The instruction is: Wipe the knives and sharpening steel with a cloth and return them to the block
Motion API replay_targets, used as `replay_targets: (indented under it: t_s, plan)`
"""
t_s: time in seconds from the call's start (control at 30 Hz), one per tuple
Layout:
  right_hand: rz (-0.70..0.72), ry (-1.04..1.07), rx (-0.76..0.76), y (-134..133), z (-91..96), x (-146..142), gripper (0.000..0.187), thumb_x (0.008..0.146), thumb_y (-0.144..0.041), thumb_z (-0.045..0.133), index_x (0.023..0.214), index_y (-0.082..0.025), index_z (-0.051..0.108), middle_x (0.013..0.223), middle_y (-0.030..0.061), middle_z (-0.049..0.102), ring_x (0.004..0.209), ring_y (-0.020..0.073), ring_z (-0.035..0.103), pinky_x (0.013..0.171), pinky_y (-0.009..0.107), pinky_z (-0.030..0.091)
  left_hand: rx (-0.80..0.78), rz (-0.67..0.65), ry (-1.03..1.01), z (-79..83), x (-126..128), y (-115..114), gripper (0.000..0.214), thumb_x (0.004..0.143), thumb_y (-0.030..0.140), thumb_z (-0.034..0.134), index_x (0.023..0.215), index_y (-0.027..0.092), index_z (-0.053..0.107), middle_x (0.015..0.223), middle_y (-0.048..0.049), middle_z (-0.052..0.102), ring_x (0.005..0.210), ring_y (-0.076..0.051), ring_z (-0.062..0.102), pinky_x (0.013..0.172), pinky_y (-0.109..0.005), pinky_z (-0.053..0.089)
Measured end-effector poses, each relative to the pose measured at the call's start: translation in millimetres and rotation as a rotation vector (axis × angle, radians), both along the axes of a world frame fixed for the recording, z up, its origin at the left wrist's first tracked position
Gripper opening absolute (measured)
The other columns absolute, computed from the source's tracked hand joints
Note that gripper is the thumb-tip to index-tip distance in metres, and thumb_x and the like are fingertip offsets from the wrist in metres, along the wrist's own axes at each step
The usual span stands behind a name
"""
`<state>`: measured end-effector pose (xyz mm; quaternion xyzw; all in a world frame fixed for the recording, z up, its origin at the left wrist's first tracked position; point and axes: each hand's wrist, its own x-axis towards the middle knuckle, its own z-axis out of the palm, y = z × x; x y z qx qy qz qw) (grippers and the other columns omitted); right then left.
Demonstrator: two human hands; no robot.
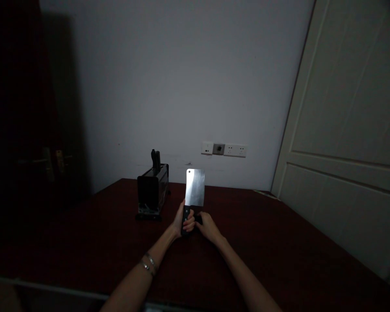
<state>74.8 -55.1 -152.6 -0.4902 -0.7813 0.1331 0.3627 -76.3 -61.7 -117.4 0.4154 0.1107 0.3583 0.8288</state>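
Note:
A cleaver (195,188) with a broad shiny blade and a black riveted handle stands upright, blade up, above the table. My left hand (189,221) is wrapped round its handle. Close beside it, to the right, my right hand (208,224) is closed on a small dark thing (199,219). Its kind is hard to tell in the dim light, and part of it is hidden by the fingers.
A black knife block (148,193) with a few black handles (156,159) sticking up stands left of my hands on the dark red table (247,225). Wall sockets (223,149) lie behind. A pale panelled door (347,130) borders the right, a dark door (19,130) the left.

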Motion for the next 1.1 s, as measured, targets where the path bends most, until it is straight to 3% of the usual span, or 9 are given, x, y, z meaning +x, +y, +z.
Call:
replay_targets:
  t_s: [0.2,0.33,0.43,0.57,0.7,0.83,0.97,1.03,1.1]
  plan:
    - [0.043,0.106,-0.053,-5.6,7.1,-1.1,0.036,0.067,-0.015,0.059,0.103,-0.016,0.061,0.101,0.0101,0.065,0.097,0.0239,0.059,0.084,0.033,0.043,0.027,-0.013,-0.014,-2.2,0.0,-4.3,0.065,0.079,0.070,0.018,0.046,0.018,0.036,0.028,0.0065,0.027,0.021,-0.006,0.022,0.034,-0.025,0.042]
    - [0.058,0.458,-0.136,-5.4,16.3,1.7,0.037,0.055,-0.009,0.063,0.091,-0.017,0.068,0.093,0.0053,0.069,0.091,0.0227,0.062,0.085,0.033,0.043,0.003,-0.036,-0.026,-4.2,-1.6,-4.0,0.064,0.079,0.070,0.021,0.046,0.018,0.037,0.028,0.0062,0.027,0.020,-0.006,0.020,0.026,-0.021,0.030]
    - [-0.045,0.617,-0.187,2.4,19.3,12.3,0.033,0.049,-0.009,0.064,0.081,-0.016,0.070,0.075,0.0020,0.071,0.075,0.0226,0.064,0.074,0.034,0.047,-0.002,-0.032,-0.020,-4.7,-1.6,-4.1,0.063,0.078,0.070,0.022,0.045,0.018,0.036,0.028,0.0063,0.027,0.020,-0.006,0.018,0.025,-0.019,0.025]
    - [-0.166,0.774,-0.247,14.2,19.6,32.2,0.013,0.049,-0.019,0.067,0.061,-0.013,0.065,0.047,-0.0010,0.061,0.048,0.0196,0.059,0.049,0.030,0.046,0.003,-0.004,-0.030,-4.5,-1.3,-5.3,0.063,0.078,0.070,0.025,0.044,0.018,0.034,0.028,0.0068,0.025,0.021,-0.006,0.017,0.026,-0.019,0.025]
    - [-0.221,0.967,-0.248,14.4,27.8,47.5,0.023,0.054,-0.032,0.067,0.066,-0.012,0.064,0.050,0.0031,0.062,0.046,0.0195,0.059,0.043,0.029,0.046,0.001,-0.006,-0.026,-5.6,-2.3,-4.6,0.063,0.078,0.070,0.024,0.043,0.018,0.033,0.028,0.0065,0.024,0.021,-0.006,0.018,0.027,-0.019,0.023]
    - [-0.276,1.072,-0.132,13.7,52.6,53.4,0.031,0.058,-0.036,0.064,0.079,-0.012,0.062,0.063,0.0061,0.066,0.058,0.0217,0.062,0.051,0.032,0.050,-0.004,-0.007,-0.021,-7.5,-3.4,-2.9,0.065,0.079,0.070,0.021,0.043,0.018,0.035,0.028,0.0059,0.026,0.021,-0.006,0.017,0.027,-0.019,0.022]
    - [-0.335,1.063,0.065,18.5,96.1,41.5,0.038,0.066,-0.035,0.058,0.098,-0.014,0.056,0.087,0.0076,0.067,0.081,0.0222,0.062,0.069,0.032,0.048,-0.018,-0.034,0.018,-9.9,-3.3,-0.4,0.067,0.079,0.070,0.018,0.042,0.018,0.037,0.027,0.0052,0.026,0.020,-0.007,0.019,0.027,-0.019,0.024]
    - [-0.325,0.977,0.188,20.9,120.9,27.5,0.039,0.071,-0.033,0.055,0.105,-0.015,0.053,0.097,0.0089,0.065,0.089,0.0220,0.059,0.078,0.033,0.045,-0.021,-0.057,0.027,-11.7,-3.3,1.5,0.068,0.079,0.070,0.016,0.042,0.018,0.037,0.027,0.0047,0.027,0.020,-0.007,0.020,0.027,-0.020,0.025]
    - [-0.268,0.723,0.419,23.5,141.9,11.1,0.037,0.078,-0.027,0.046,0.114,-0.014,0.048,0.107,0.0122,0.061,0.096,0.0223,0.057,0.084,0.036,0.043,-0.017,-0.074,0.016,-13.6,-3.5,3.1,0.069,0.079,0.070,0.015,0.042,0.017,0.039,0.027,0.0043,0.028,0.020,-0.007,0.020,0.027,-0.020,0.026]
